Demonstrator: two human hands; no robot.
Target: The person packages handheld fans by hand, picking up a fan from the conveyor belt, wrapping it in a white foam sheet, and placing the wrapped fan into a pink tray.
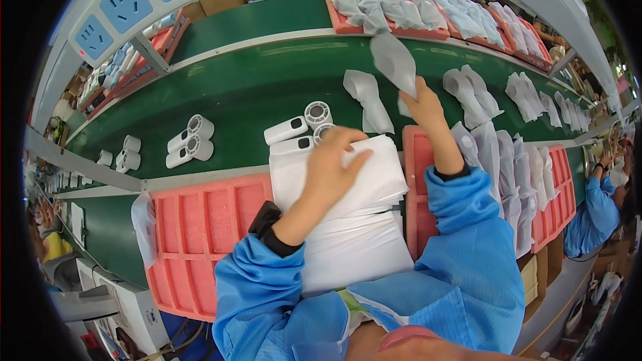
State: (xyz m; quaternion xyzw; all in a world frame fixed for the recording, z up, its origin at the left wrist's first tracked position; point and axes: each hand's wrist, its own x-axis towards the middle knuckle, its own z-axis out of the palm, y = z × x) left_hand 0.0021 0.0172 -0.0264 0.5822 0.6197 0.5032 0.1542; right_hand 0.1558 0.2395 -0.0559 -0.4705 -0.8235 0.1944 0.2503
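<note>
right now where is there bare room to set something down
Bare: green belt between the two nearest white-device clusters; visible compartments of the left pink tray. Crowded: around the right hand, wrapped pieces on both sides.

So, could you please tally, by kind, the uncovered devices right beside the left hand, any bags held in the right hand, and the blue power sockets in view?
Uncovered white round-headed devices beside the left hand: 2
White translucent bag in the right hand: 1
Blue power sockets: 3
Total: 6
</note>
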